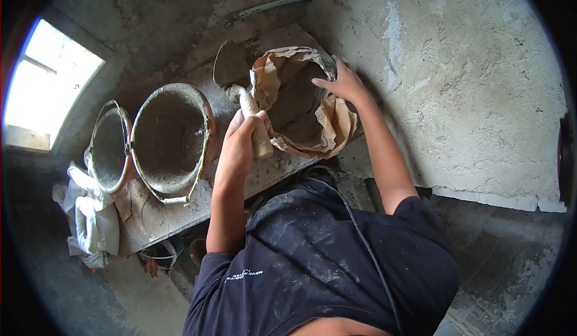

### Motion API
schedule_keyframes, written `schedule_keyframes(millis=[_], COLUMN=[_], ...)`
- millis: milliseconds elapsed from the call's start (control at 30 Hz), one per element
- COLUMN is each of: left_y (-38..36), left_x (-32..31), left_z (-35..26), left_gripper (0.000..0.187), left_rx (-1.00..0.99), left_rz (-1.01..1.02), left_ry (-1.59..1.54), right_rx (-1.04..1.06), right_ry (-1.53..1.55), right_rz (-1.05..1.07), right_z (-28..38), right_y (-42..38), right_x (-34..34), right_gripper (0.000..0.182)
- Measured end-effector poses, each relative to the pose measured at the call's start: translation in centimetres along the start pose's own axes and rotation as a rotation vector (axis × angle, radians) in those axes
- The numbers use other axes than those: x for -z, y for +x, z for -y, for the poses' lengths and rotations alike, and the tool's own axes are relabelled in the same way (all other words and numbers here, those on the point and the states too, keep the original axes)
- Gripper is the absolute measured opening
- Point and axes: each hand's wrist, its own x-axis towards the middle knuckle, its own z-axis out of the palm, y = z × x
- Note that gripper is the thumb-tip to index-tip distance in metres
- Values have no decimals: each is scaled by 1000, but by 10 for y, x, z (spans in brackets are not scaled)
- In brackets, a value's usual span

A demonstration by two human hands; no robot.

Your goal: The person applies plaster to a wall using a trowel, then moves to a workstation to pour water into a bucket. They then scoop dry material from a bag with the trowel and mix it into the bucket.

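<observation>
My left hand [242, 136] is wrapped around the pale wooden handle of a trowel [256, 133], its thumb lying along the grip. The trowel's dull metal blade points up and away, to the left of an open paper bag [338, 125]. Brown paper folds form the bag's crumpled, rolled-down rim, and grey powder-like material shows inside. At the bag's far right edge, my right hand [345, 85] grips the rim, with the thumb over the inner side; some of its fingers are partly hidden. The knuckles of my left hand are close to the bag's left side.
Left of the bag, a large mortar-crusted bucket [207, 149] and a smaller bucket [124, 174] stand on a dusty board [150, 231]. White sacks [96, 216] hang at its left end. A rough plastered wall [475, 95] rises close on the right. A pipe [273, 5] runs behind.
</observation>
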Motion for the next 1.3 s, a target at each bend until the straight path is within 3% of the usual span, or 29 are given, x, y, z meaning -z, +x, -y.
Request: schedule_keyframes(millis=[33,67,133,167,267,300,400,500,533,633,767,833,867,900,967,1033,1100,1167,1200,1300], left_y=[-7,-13,-20,-23,-32,-35,-36,-43,-43,-44,-46,-46,-46,-45,-48,-49,-47,-50,-51,-53], left_x=[-1,-1,7,10,11,12,20,21,19,17,21,23,23,22,21,23,25,22,23,23], left_z=[-6,-10,-10,-10,-17,-17,-16,-20,-24,-26,-25,-25,-26,-27,-29,-22,-17,-19,-16,-8], left_gripper=[16,16,17,17,19,21,23,22,21,19,19,19,19,19,20,22,27,32,32,37], left_rx=[10,18,23,27,22,23,7,24,25,22,18,28,38,32,52,44,70,79,85,56], left_rz=[-29,-57,-54,-41,-27,-13,-13,-15,-30,-41,-29,-29,-26,-33,-26,-34,19,64,44,124], left_ry=[40,80,80,86,85,84,83,105,128,138,157,167,180,178,195,149,172,179,179,83], right_rx=[34,39,-32,-24,-34,-32,250,160,135,-16,37,113,123,237,133,70,-87,-10,1,152], right_ry=[-4,-6,87,86,196,193,210,383,362,307,401,548,439,604,1223,1167,861,785,679,900], right_rz=[-94,-92,30,32,-161,-159,39,200,52,-25,-87,232,369,479,579,272,277,342,377,478], right_z=[-9,-6,2,2,13,18,30,35,30,10,-8,-8,-6,-39,-50,-50,-72,-88,-59,-75], right_y=[15,19,24,28,18,7,-11,-22,-18,-2,-1,-2,-1,18,36,70,105,130,112,133], right_x=[-22,-19,-11,-14,-14,-15,-21,-18,-19,-11,-7,7,25,18,23,-2,-37,-73,-60,-81], right_gripper=[85,85,49,49,22,22,23,24,23,31,39,51,71,81,81,80,74,64,53,48])
